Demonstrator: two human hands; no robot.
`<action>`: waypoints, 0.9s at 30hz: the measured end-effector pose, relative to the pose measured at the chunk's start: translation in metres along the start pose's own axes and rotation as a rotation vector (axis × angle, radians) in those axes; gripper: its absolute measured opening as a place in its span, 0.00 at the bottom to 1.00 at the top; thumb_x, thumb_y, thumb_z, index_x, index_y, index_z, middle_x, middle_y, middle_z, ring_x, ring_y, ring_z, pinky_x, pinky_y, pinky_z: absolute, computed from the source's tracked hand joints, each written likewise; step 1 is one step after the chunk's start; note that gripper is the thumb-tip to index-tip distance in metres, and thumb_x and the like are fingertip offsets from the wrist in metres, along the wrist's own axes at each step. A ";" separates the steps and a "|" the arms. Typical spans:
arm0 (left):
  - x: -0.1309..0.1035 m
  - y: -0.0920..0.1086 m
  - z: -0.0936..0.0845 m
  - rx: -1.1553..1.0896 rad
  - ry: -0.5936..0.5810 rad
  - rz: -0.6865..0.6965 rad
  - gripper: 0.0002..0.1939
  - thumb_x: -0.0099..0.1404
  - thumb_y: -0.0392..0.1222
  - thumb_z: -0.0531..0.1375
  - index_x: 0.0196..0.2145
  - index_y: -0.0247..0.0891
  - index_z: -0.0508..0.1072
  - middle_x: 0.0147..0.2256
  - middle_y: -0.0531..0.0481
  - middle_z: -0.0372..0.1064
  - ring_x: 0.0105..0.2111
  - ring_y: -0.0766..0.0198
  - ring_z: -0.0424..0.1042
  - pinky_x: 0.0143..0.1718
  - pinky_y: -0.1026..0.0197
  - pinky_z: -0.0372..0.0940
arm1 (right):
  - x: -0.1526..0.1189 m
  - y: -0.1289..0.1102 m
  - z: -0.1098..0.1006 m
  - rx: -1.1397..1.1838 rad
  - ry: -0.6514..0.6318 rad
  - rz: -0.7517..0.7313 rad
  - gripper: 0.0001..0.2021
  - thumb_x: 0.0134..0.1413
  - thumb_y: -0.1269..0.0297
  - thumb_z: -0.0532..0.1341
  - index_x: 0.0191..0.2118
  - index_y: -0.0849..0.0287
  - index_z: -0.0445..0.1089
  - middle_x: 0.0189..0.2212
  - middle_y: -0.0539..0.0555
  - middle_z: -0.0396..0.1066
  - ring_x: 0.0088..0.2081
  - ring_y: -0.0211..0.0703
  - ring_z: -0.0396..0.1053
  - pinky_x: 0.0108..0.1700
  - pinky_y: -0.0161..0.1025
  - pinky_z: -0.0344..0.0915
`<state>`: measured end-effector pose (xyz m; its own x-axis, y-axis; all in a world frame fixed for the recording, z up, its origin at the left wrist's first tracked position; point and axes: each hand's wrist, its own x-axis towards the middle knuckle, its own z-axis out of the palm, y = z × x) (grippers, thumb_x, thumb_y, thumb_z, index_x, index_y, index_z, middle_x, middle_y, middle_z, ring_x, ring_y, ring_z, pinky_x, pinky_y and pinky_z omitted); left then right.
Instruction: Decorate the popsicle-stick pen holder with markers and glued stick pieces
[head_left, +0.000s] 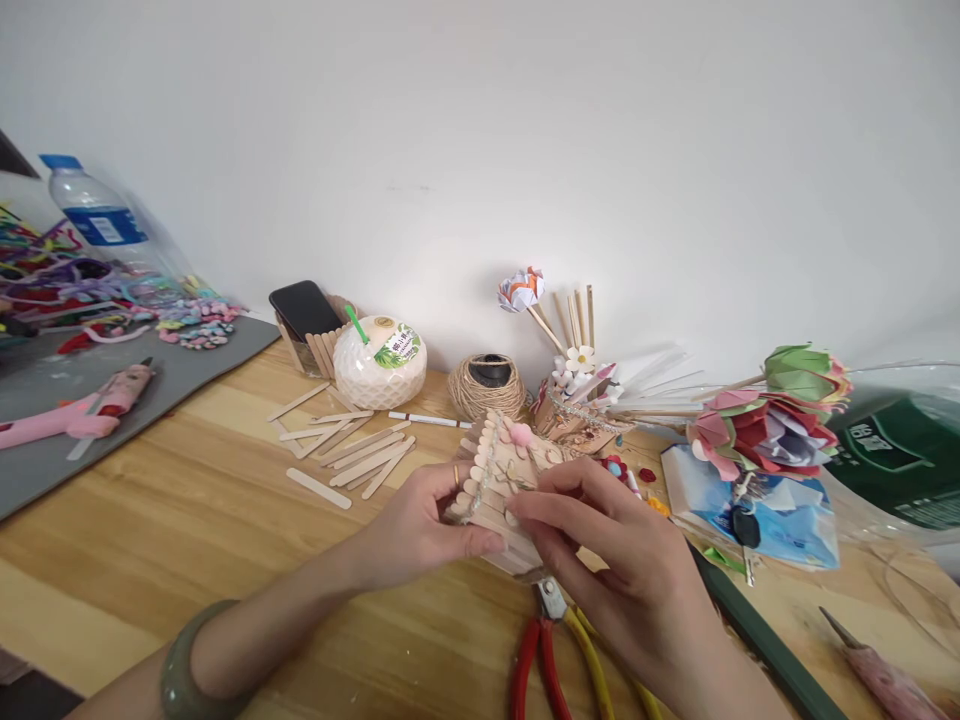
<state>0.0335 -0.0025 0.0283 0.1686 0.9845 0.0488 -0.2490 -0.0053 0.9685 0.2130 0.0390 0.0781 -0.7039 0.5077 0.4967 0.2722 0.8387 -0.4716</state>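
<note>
A small box made of wooden craft sticks (491,510) is held above the table, tilted, with scalloped stick ends along one edge. A pink pompom (520,434) and small twig-like decorations sit on its face. My left hand (420,530) grips the box from the left, thumb on the near side. Over the decorated face, my right hand (600,540) has its thumb and fingers pressed together at the decorations; whatever is between the fingertips is too small to make out. Red-handled pliers (551,610) lie just below the box, beside yellow handles.
Loose craft sticks (367,455) lie left of the box. Behind are a phone (305,308) in a stick holder, a white coconut (380,360) and twine (487,388). Paper flowers (772,430), a tissue pack (787,525) and a glue gun (877,670) are at right; a bottle (101,220) stands left.
</note>
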 end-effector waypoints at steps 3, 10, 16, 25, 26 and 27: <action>0.000 -0.001 0.000 0.030 0.008 -0.017 0.13 0.50 0.42 0.68 0.34 0.34 0.75 0.28 0.52 0.69 0.28 0.65 0.66 0.33 0.64 0.64 | 0.002 0.000 -0.001 0.008 -0.010 -0.003 0.11 0.56 0.77 0.55 0.37 0.57 0.73 0.32 0.54 0.69 0.30 0.37 0.69 0.29 0.32 0.69; 0.000 0.000 0.001 0.019 0.030 -0.069 0.17 0.46 0.46 0.70 0.31 0.33 0.74 0.26 0.52 0.68 0.26 0.66 0.65 0.30 0.65 0.63 | 0.002 -0.003 -0.002 0.033 -0.038 0.015 0.09 0.56 0.77 0.55 0.35 0.59 0.71 0.31 0.53 0.68 0.30 0.37 0.68 0.31 0.32 0.69; 0.000 -0.003 0.000 -0.001 0.025 -0.025 0.16 0.50 0.44 0.68 0.36 0.35 0.75 0.30 0.51 0.72 0.32 0.61 0.71 0.35 0.62 0.66 | 0.000 0.001 -0.005 0.003 0.032 0.026 0.06 0.57 0.74 0.57 0.37 0.57 0.69 0.34 0.53 0.68 0.35 0.39 0.69 0.35 0.35 0.69; -0.002 -0.009 0.007 -0.160 0.134 0.013 0.19 0.51 0.39 0.67 0.43 0.36 0.74 0.41 0.46 0.76 0.43 0.55 0.73 0.46 0.57 0.65 | -0.004 0.012 0.008 -0.168 -0.027 0.009 0.27 0.52 0.61 0.63 0.57 0.55 0.56 0.59 0.65 0.49 0.62 0.60 0.50 0.54 0.58 0.62; -0.003 -0.009 0.007 -0.193 0.145 0.012 0.19 0.50 0.39 0.67 0.41 0.36 0.74 0.40 0.46 0.77 0.42 0.55 0.73 0.45 0.56 0.65 | -0.004 0.013 0.010 -0.158 -0.039 0.002 0.25 0.54 0.63 0.62 0.56 0.55 0.56 0.59 0.64 0.50 0.61 0.59 0.51 0.54 0.57 0.63; -0.004 -0.009 0.007 -0.222 0.153 0.009 0.18 0.49 0.40 0.66 0.40 0.35 0.75 0.38 0.46 0.77 0.40 0.54 0.74 0.44 0.56 0.65 | -0.004 0.013 0.011 -0.149 -0.049 -0.005 0.23 0.55 0.64 0.61 0.55 0.55 0.57 0.59 0.63 0.51 0.61 0.58 0.52 0.55 0.56 0.63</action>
<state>0.0418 -0.0071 0.0206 0.0235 0.9997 0.0038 -0.4557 0.0073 0.8901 0.2124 0.0462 0.0622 -0.7357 0.4962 0.4609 0.3601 0.8630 -0.3543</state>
